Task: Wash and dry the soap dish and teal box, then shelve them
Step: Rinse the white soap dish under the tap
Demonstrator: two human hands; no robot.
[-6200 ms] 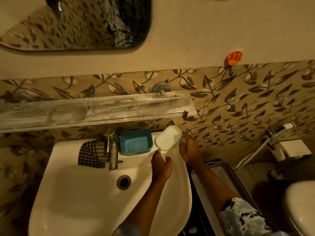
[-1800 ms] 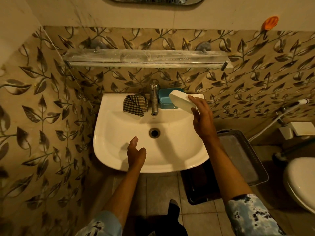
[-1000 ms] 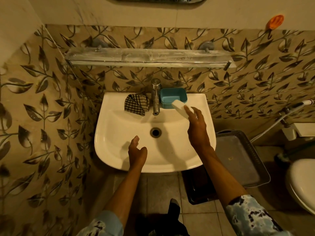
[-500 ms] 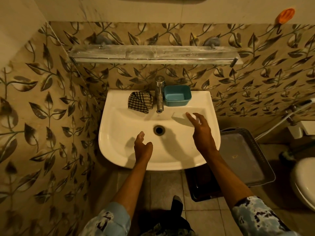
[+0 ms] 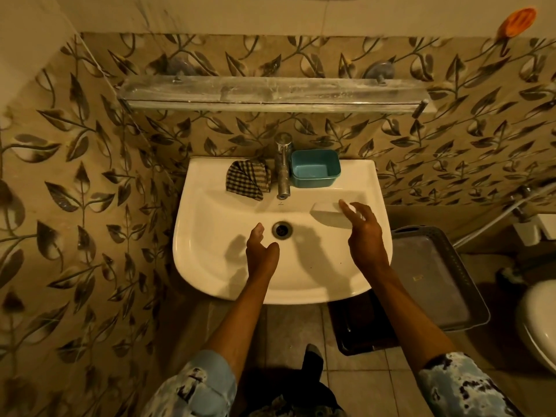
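Note:
The white soap dish (image 5: 329, 214) lies inside the white basin (image 5: 210, 266), on its right slope. My right hand (image 5: 364, 233) hovers just over its near end with fingers spread, and I cannot tell whether the fingertips touch it. My left hand (image 5: 261, 251) is open over the front of the bowl, near the drain (image 5: 282, 229). The teal box (image 5: 314, 168) stands empty on the basin's back ledge, right of the tap (image 5: 282, 167). A long glass shelf (image 5: 270, 94) runs along the wall above.
A checked cloth (image 5: 248, 179) lies on the ledge left of the tap. A grey tray (image 5: 433, 278) sits low to the right of the basin, with a toilet (image 5: 538, 323) beyond it. An orange hook (image 5: 516, 21) is on the wall at upper right.
My right hand carried the soap dish down from beside the teal box into the basin and opened over it. My left hand stayed open over the bowl.

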